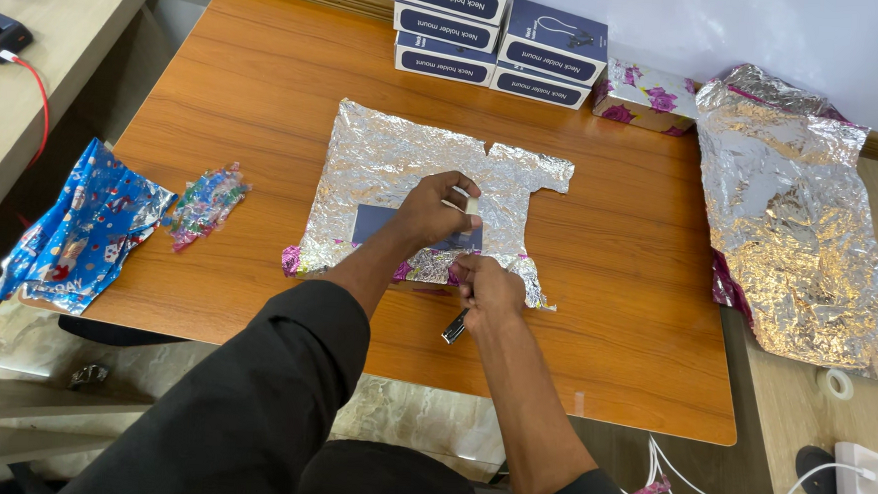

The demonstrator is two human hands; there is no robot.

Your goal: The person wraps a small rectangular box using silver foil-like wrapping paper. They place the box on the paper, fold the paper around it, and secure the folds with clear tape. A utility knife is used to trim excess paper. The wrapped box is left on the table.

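Nearest the camera, 2 black sleeves reach forward over the front edge of the wooden worktop [266, 118]. The right hand [487, 292] is curled narrow around a small dark tool [456, 326] with a metallic end, which juts down and back from the fist; what kind of tool it is cannot be told. This hand sits at the near edge of a crinkled silver foil sheet [403, 160], its knuckles touching the folded, pink-patterned hem.

Just beyond it, the left hand [436, 209] bends at the wrist and comes in from the left, fingers pinched almost closed on a small pale strip [471, 207], perhaps tape. It presses down over a flat dark blue box [380, 222] that lies on the foil, part of the box hidden under the hand. The 2 hands are close together, left just beyond right.

To the left on the worktop lie a crumpled blue patterned wrap [85, 223] and a smaller multicoloured scrap [206, 203] just beside it. At the right a large loose foil sheet [801, 226] drapes over the worktop's edge. At the far edge stand stacked dark blue boxes [500, 30] and, beside them, 1 wrapped box [647, 96].
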